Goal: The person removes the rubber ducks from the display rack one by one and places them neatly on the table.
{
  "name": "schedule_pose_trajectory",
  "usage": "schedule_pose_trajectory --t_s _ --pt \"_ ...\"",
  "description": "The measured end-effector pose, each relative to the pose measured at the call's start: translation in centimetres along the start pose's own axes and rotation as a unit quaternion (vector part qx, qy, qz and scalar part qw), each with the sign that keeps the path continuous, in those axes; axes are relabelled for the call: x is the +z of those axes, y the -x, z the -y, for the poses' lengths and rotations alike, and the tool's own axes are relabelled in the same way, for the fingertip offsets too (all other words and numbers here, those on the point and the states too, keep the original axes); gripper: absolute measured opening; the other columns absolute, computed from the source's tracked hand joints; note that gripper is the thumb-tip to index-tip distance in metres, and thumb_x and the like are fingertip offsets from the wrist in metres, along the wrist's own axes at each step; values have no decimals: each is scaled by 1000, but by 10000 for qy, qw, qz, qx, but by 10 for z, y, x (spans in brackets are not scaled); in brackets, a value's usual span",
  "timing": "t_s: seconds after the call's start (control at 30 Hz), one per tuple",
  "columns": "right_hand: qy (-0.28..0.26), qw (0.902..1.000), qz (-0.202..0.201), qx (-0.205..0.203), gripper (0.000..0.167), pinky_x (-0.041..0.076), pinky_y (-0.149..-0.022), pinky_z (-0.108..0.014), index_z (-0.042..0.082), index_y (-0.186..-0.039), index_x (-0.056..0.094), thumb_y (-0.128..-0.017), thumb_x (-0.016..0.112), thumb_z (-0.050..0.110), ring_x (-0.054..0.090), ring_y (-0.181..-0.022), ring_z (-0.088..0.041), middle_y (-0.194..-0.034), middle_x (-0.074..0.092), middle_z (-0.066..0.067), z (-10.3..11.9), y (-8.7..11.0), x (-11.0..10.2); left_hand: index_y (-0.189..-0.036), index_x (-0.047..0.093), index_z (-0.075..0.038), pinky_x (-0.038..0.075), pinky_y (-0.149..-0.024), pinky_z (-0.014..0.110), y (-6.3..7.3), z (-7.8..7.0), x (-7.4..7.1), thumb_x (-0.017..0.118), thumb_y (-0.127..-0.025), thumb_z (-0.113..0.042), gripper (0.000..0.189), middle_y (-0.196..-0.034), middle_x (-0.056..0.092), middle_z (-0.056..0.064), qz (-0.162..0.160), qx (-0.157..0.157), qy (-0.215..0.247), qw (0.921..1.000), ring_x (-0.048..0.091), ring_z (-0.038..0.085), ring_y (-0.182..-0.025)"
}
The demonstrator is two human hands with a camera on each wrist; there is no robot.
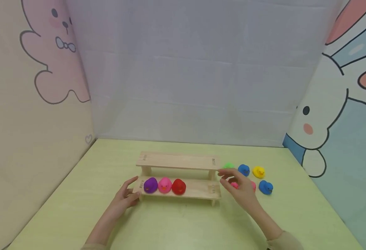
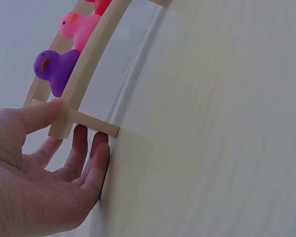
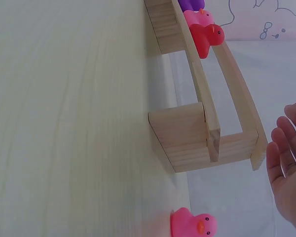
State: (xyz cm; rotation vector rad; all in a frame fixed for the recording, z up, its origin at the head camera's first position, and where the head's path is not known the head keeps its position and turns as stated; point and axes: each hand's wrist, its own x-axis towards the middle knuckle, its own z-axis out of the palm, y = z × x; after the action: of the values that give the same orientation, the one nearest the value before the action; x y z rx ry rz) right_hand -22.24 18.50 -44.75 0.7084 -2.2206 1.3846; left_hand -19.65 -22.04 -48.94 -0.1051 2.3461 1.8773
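Observation:
A two-tier wooden shelf stands on the table. Along its lower tier, from the left, sit a purple duck, a pink duck and a red duck. My left hand holds the lower tier's left end, thumb on the front corner and fingers round by the end leg. Beside the shelf's right end, my right hand is raised with nothing in it, its fingers loosely bent. In the right wrist view those fingers are apart from the wood.
Right of the shelf lie more ducks: green, blue, yellow and another blue duck. Pink ducks lie there too, partly covered by my right hand in the head view. Printed cloth walls enclose the table.

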Motion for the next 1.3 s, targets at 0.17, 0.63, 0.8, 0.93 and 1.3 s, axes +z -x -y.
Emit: schedule_pose_trajectory --t_s 0.17,0.63,0.8,0.93,1.3 --pt "-191 9995 162 -217 29 53 -75 -14 1 -114 66 -87 67 -8 61 -89 -14 -105 69 -18 13 -7 14 -156 25 -21 55 -94 39 -1 0 -1 55 -100 -13 64 -132 54 24 48 29 -15 10000 62 22 -108" --pt "-908 9937 649 92 29 55 -76 -20 9 -120 64 -91 68 5 61 -92 -8 -112 67 -21 8 -18 56 -155 27 -22 54 -94 38 1 -1 -1 55 -100 -12 63 -132 54 24 45 9 70 10000 62 22 -109" --pt "-1200 9901 731 15 30 54 -73 -20 5 -120 64 -91 66 0 59 -89 -8 -112 65 -26 9 -22 69 -155 27 -22 54 -96 41 3 -2 -1 55 -100 -13 62 -133 54 25 43 37 36 10000 62 23 -111" --pt "-1014 9899 986 81 32 53 -73 -20 9 -122 63 -91 66 1 57 -84 -8 -114 67 -19 12 -23 79 -155 27 -21 55 -96 40 3 -2 -1 55 -100 -12 63 -132 54 25 32 41 21 10000 62 23 -110" --pt "-1076 9802 1614 404 35 42 -54 -18 4 -126 62 -92 67 6 49 -63 -8 -84 61 -14 7 -24 95 -155 27 -22 56 -93 38 0 -1 -1 55 -99 -13 63 -130 55 23 7 -31 -33 10000 63 21 -106"
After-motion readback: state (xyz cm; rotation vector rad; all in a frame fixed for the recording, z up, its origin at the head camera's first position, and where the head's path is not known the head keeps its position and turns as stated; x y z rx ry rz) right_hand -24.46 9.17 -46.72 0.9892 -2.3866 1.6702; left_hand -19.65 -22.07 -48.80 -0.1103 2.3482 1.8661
